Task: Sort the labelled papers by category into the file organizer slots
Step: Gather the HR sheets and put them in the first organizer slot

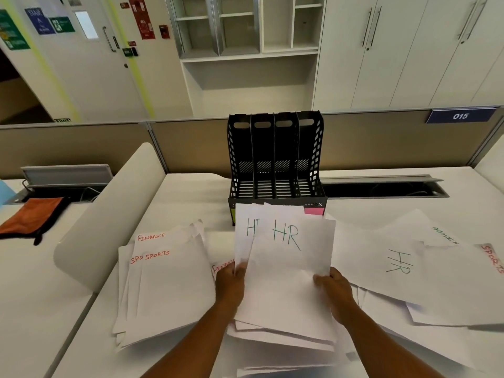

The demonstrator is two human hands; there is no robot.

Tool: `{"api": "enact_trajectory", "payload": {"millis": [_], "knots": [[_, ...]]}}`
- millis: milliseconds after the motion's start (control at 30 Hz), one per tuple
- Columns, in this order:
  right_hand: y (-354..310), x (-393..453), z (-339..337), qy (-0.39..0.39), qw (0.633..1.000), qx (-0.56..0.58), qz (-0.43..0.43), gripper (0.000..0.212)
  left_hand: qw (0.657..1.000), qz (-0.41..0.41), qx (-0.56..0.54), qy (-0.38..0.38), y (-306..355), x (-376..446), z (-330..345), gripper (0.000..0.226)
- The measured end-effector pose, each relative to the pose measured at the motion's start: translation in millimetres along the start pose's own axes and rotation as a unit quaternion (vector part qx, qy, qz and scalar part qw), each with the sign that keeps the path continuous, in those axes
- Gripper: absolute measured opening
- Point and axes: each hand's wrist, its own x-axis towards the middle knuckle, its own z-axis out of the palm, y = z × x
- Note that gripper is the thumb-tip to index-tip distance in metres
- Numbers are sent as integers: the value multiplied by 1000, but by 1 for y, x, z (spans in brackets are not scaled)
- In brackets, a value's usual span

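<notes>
HR sheets (289, 257): two held; organizer (275, 159): four slots.

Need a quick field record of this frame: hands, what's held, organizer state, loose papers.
left hand: grips the held HR sheets at their left edge
right hand: grips the same sheets at their right edge
file organizer: black, four slots, all look empty
left pile: labels FINANCE and SPORTS visible
right papers: loose; HR, ADMIN and SPORTS labels visible
orange cloth: far left
</notes>
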Motion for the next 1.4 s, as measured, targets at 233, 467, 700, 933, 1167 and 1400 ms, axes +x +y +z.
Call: {"api": "enact_trajectory", "payload": {"millis": [233, 467, 700, 933, 1167, 1400], "knots": [[1, 2, -2, -4, 999, 33, -15, 12, 996, -48, -70, -21, 0, 6, -2, 36], [1, 4, -2, 1, 999, 20, -49, 16, 996, -24, -79, 44, 0, 6, 3, 24], [0, -1, -4, -8, 998, 40, -41, 21, 995, 21, -62, 73, -9, 12, -3, 24], [-3, -1, -3, -26, 997, 69, -15, 6, 998, 44, -42, 14, -8, 9, 2, 37], [0, 3, -4, -59, 993, 99, 4, 21, 999, 40, -23, 18, -9, 12, -4, 43], [-2, 5, -3, -46, 996, 77, 8, 17, 994, -28, -77, 66, -1, 12, -7, 40]]}}
